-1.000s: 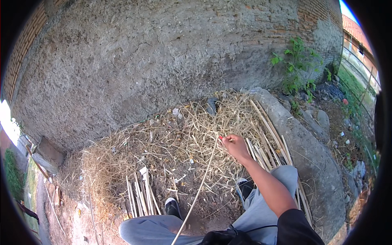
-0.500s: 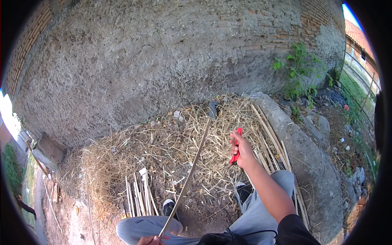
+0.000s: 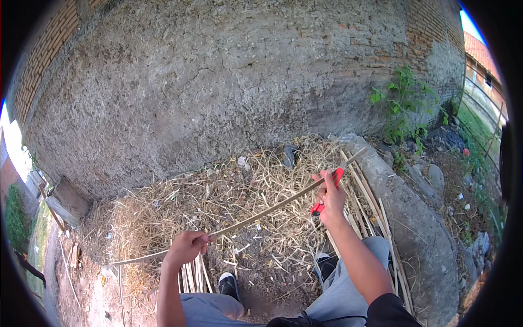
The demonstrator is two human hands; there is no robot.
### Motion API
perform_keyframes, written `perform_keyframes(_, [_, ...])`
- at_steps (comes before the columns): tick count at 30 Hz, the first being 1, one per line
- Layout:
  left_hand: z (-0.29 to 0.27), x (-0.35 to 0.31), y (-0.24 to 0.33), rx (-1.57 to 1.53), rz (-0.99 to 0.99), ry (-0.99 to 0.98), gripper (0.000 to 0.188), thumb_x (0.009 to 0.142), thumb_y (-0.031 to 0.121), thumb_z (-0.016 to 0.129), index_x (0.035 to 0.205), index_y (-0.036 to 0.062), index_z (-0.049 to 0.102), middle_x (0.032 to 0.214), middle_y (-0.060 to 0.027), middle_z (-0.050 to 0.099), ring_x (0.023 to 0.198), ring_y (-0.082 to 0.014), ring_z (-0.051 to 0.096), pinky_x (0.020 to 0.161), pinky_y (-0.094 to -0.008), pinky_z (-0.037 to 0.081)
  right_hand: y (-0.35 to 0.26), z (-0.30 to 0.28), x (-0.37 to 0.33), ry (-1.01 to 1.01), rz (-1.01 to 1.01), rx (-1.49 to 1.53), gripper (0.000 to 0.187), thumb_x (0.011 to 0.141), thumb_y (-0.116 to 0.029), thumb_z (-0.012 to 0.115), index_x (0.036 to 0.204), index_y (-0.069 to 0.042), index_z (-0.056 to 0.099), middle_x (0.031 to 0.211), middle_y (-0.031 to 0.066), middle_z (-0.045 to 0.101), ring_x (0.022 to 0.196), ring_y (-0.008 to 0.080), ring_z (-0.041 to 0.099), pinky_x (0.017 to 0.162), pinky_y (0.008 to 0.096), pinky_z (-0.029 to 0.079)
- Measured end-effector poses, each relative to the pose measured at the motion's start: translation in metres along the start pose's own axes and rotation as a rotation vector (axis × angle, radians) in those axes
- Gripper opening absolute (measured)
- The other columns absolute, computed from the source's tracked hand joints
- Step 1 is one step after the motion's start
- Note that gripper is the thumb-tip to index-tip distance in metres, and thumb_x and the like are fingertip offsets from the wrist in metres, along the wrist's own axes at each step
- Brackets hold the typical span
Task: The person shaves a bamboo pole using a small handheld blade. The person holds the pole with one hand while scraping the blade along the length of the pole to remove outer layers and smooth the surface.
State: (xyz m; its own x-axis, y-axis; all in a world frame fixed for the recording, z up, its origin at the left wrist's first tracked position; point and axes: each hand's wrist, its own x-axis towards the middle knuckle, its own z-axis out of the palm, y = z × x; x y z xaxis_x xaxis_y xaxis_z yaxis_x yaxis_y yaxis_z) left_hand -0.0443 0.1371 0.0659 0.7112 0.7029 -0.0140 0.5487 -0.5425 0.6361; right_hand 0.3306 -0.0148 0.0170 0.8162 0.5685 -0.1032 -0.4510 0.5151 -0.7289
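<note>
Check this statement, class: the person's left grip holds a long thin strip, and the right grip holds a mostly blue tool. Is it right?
Not quite: the tool in the right grip is mostly red, not blue, as the head view shows. The left grip does hold a long thin strip.

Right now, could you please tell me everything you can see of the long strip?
The long strip is thin, flat and pale brown, and looks like wood or bamboo. It slants across the view above the straw, lower at its left end. The left hand holds it partway along; the right hand, holding a red tool, touches it near the upper right end. Whether the tool touches it is unclear.
</note>
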Motion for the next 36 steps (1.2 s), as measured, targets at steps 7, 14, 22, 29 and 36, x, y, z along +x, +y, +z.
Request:
perform_keyframes(7, [0.03,0.036,0.0,-0.023,0.024,0.065,0.021,0.087,0.02,0.075,0.096,0.001,0.073,0.083,-0.0125,0.069,0.073,-0.0222,0.067,0.067,-0.0374,0.05,-0.01,-0.014,0.006,0.084,0.017,-0.054,0.018,0.095,-0.026,0.069,0.1,-0.009,0.065,0.097,0.0088,0.074,0.045,0.003,0.035,0.042,0.0213,0.031])
perform_keyframes(14, [0.03,0.037,-0.005,0.088,0.177,0.474,0.023,0.078,0.014,0.079,0.098,0.0037,0.074,0.092,-0.0091,0.069,0.084,-0.0289,0.066,0.083,-0.0405,0.046,-0.009,-0.022,0.002,0.063,0.045,-0.035,0.022,0.094,-0.027,0.071,0.105,-0.008,0.069,0.085,0.0031,0.066,0.046,0.0026,0.036,0.043,0.0209,0.032])
perform_keyframes(22, [0.03,0.024,-0.001,0.372,0.274,0.673,0.02,0.078,0.009,0.076,0.097,0.0045,0.073,0.098,-0.0084,0.066,0.091,-0.0281,0.062,0.093,-0.0414,0.041,-0.006,-0.018,-0.008,-0.031,0.077,-0.153,0.026,0.094,-0.032,0.07,0.105,-0.009,0.068,0.082,0.0026,0.063,0.047,0.0011,0.038,0.042,0.0196,0.03])
perform_keyframes(29, [0.068,0.014,0.037,0.631,0.315,0.496,0.067,0.08,0.02,0.077,0.14,0.0098,0.047,0.131,-0.0133,0.052,0.129,-0.032,0.046,0.114,-0.0585,0.022,0.02,-0.013,-0.016,-0.032,0.028,-0.14,0.023,0.095,-0.025,0.07,0.098,-0.003,0.068,0.072,0.0023,0.062,0.046,0.0022,0.036,0.043,0.0214,0.029])
perform_keyframes(36, [0.092,0.027,0.012,0.554,0.416,0.401,0.04,0.086,0.017,0.072,0.122,0.0055,0.059,0.12,-0.0138,0.061,0.106,-0.0323,0.063,0.095,-0.0461,0.043,0.032,-0.005,-0.027,-0.148,0.059,-0.195,0.021,0.096,-0.021,0.067,0.1,-0.001,0.066,0.074,0.002,0.061,0.047,0.0016,0.036,0.043,0.0212,0.029])
